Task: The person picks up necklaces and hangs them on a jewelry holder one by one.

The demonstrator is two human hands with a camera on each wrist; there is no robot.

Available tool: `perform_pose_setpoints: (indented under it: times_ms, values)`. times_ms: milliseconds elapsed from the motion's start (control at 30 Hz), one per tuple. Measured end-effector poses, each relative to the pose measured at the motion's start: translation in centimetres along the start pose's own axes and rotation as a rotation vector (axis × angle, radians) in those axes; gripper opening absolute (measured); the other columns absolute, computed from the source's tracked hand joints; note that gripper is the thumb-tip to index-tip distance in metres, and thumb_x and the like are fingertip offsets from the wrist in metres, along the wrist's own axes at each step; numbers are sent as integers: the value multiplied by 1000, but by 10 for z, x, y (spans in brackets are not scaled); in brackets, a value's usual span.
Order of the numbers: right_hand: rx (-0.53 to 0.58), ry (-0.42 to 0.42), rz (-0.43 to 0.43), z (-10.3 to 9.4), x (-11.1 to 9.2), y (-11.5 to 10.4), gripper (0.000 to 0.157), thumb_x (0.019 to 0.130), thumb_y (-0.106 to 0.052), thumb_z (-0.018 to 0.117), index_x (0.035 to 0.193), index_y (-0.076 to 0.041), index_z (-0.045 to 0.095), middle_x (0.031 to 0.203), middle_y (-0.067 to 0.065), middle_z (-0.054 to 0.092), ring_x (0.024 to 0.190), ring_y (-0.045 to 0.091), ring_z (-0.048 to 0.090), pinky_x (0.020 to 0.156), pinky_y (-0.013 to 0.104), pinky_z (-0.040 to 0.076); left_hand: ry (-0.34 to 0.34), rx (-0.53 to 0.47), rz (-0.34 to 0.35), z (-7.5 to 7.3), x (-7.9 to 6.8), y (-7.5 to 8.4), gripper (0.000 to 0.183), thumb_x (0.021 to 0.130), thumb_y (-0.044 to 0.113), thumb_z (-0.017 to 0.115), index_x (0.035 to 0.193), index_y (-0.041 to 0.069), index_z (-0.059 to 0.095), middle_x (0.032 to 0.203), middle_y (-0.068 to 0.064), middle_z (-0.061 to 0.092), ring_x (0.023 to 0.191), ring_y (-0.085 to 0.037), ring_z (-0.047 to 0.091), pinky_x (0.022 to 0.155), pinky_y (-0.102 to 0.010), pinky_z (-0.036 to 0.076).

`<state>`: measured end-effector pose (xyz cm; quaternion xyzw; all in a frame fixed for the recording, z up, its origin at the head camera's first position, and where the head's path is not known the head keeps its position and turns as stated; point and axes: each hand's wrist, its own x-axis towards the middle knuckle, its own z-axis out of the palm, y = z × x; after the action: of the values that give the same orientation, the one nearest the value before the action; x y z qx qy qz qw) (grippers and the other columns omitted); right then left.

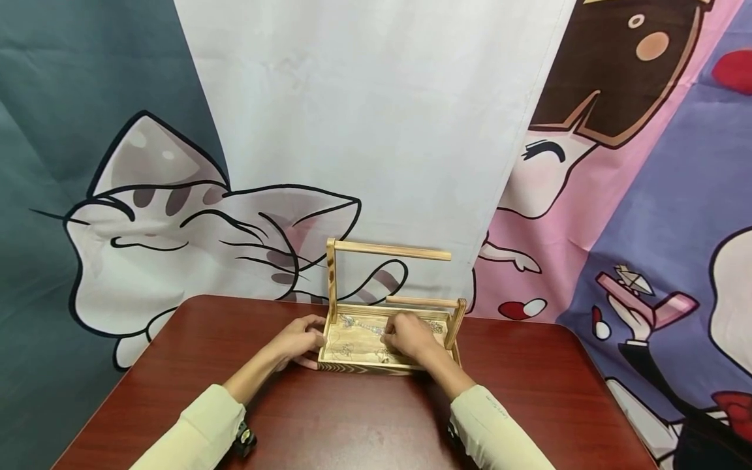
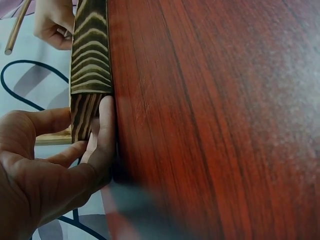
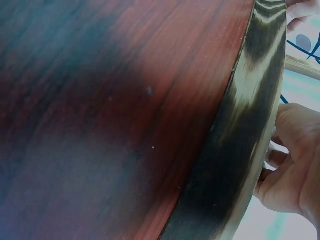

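Observation:
A wooden jewelry stand (image 1: 352, 367), a shallow tray with posts and bars, sits near the table's back edge. My left hand (image 1: 299, 341) grips its left front corner, the thumb on the rim and fingers around the dark-grained end (image 2: 85, 117). Inside the tray, my right hand (image 1: 411, 336) reaches down with curled fingers. A silvery chain-like piece of jewelry (image 1: 367, 328) runs up to those fingertips; I cannot tell whether they pinch it. Smaller jewelry pieces (image 1: 345, 351) lie at the tray's left front. In the right wrist view, the tray wall (image 3: 245, 110) partly hides the right fingers.
From the tall left post (image 1: 331, 281) an upper bar (image 1: 393, 250) extends rightward. A lower bar (image 1: 420, 301) meets the short right post (image 1: 456, 323). The reddish-brown table (image 1: 352, 424) spreads in front, and a printed cartoon curtain (image 1: 364, 130) hangs close behind.

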<state>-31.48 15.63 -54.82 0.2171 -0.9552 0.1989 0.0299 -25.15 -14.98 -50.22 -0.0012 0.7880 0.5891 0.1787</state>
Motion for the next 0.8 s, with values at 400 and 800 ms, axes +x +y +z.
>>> perform_pose_setpoints:
  times_ms: [400, 800]
  values:
    - [-1, -65, -36, 29, 18, 31, 35, 105, -34, 65, 70, -30, 65, 72, -12, 67, 64, 8, 59, 63, 32, 56, -1, 12, -5, 1, -1, 3, 62, 99, 2, 59, 160, -2, 50, 124, -24, 67, 98, -28, 76, 67, -46, 73]
    - [848, -314, 266, -58, -18, -34, 29, 113, -23, 57, 89, -9, 66, 69, -8, 44, 62, 9, 35, 60, 24, 34, 2, 6, -4, 2, -1, 3, 63, 98, 2, 61, 159, -3, 50, 122, -24, 66, 99, -29, 75, 66, -46, 73]
